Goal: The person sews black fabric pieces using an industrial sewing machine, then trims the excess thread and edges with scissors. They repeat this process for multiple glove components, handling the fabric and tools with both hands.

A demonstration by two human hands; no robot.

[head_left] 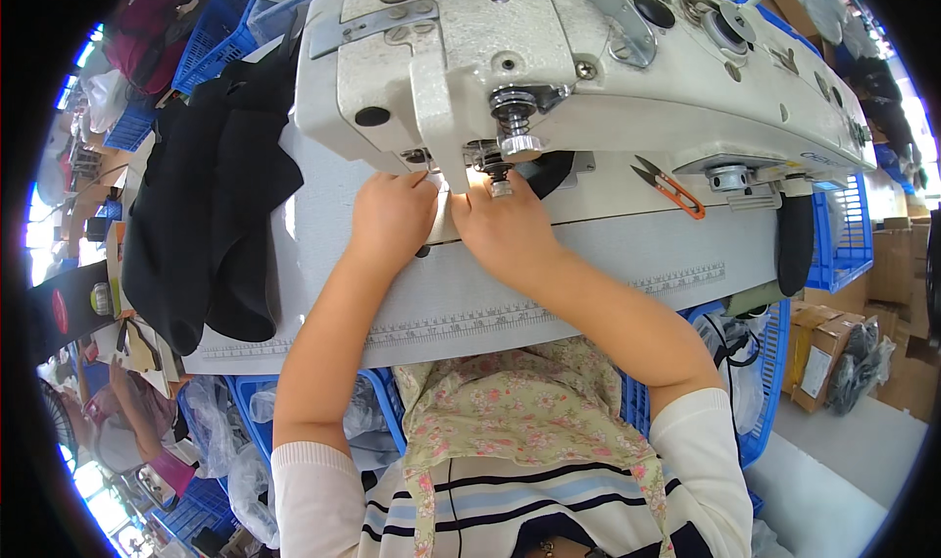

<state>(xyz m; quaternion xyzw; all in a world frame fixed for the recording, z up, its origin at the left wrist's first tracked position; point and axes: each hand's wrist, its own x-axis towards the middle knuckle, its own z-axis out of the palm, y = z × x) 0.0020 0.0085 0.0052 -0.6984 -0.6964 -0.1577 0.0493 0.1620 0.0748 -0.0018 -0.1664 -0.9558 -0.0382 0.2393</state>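
Both hands are close together under the head of a white sewing machine, one on each side of its lit needle area. My left hand is closed, its fingers curled with the tips by the presser foot. My right hand is closed too, partly covered by the machine's tension knob. Whatever the fingertips grip is too small or hidden to make out. Just behind my right hand a curved black piece shows on the machine bed. Thread snips with orange handles lie right of it.
Black fabric pieces drape over the table's left end. A printed ruler strip runs along the front edge. Blue crates stand below and around the table, with cardboard boxes at the right. Another person's arm appears far left.
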